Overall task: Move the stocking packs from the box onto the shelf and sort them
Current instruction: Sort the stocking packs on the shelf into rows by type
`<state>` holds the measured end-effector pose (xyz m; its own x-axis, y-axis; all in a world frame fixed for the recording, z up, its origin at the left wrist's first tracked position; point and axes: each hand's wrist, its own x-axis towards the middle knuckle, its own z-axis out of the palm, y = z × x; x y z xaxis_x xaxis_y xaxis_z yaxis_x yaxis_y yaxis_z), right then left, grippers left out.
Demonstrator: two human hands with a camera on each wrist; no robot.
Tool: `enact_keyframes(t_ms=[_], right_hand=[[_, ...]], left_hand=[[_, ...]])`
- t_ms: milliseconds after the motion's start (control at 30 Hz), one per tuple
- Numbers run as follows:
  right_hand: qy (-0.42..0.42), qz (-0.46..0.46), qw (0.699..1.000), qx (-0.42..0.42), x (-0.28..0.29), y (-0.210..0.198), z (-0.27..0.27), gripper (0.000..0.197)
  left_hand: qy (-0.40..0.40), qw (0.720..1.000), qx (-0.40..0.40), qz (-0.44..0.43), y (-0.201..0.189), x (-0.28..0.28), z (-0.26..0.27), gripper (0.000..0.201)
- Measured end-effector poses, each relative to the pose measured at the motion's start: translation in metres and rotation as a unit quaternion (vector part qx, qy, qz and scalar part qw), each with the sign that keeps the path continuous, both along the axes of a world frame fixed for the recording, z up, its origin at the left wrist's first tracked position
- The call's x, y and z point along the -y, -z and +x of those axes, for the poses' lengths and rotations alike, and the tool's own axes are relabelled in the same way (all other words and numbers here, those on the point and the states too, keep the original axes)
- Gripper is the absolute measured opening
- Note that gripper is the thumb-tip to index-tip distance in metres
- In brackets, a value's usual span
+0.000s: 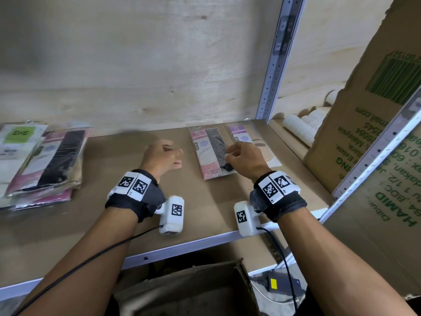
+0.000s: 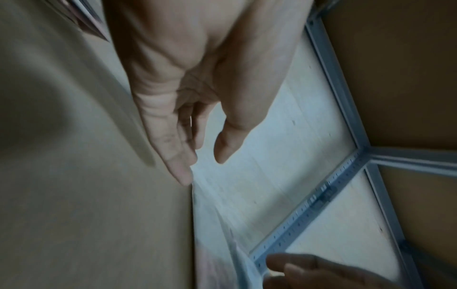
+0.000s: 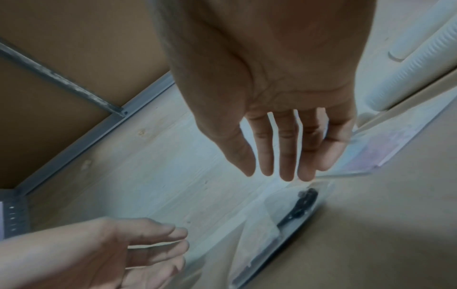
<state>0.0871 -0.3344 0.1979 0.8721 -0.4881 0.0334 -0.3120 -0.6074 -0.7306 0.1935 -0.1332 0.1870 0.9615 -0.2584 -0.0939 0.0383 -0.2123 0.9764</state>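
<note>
Two stocking packs lie side by side at the back right of the shelf board (image 1: pixel 127 201): a pink pack with black stockings (image 1: pixel 210 153) and a purple pack with beige stockings (image 1: pixel 252 142). A pile of several packs (image 1: pixel 43 163) sits at the far left. My right hand (image 1: pixel 232 156) hovers over the gap between the two packs; in the right wrist view its fingers (image 3: pixel 287 156) are straight and hold nothing, above the pink pack (image 3: pixel 284 219). My left hand (image 1: pixel 175 158) hangs over bare board left of the pink pack, with fingers (image 2: pixel 178 152) relaxed and empty.
A brown cardboard box (image 1: pixel 186 290) stands open below the shelf's front edge. A large printed carton (image 1: pixel 364 110) leans at the right, with stacked white paper cups (image 1: pixel 300 128) behind the grey upright post (image 1: pixel 275 65). A black power adapter (image 1: pixel 280 283) lies on the lower shelf.
</note>
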Motion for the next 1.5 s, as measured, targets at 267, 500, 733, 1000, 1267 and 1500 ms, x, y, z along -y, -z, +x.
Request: enact_keyframes(t_ms=[267,500,733,1000,1267,1500], right_hand=[[-0.117,0.15,0.981,0.038,-0.068,-0.009,0.009,0.009],[-0.193,0.209,0.959,0.024,-0.155,-0.028,0.064,0.007],[-0.222,0.156,0.962,-0.028,-0.245,-0.017,0.13,0.013],[-0.239,0.129,0.96,-0.073,-0.324,-0.008,0.169,0.05],[-0.228,0.107,0.96,-0.125,-0.289,-0.001,0.157,0.041],[-0.204,0.233,0.948,-0.077,-0.195,-0.01,0.106,0.022]], left_hand=[[-0.085,0.995,0.051,-0.003,-0.017,-0.075,0.019,0.01],[-0.146,0.984,0.103,0.018,-0.046,-0.168,0.038,0.012],[-0.228,0.968,0.108,-0.005,-0.055,-0.249,0.053,0.011],[-0.26,0.961,0.098,0.002,-0.049,-0.288,0.056,0.012],[-0.227,0.97,0.082,0.024,-0.037,-0.276,0.055,0.015],[-0.164,0.986,0.039,0.016,-0.033,-0.235,0.044,0.014]])
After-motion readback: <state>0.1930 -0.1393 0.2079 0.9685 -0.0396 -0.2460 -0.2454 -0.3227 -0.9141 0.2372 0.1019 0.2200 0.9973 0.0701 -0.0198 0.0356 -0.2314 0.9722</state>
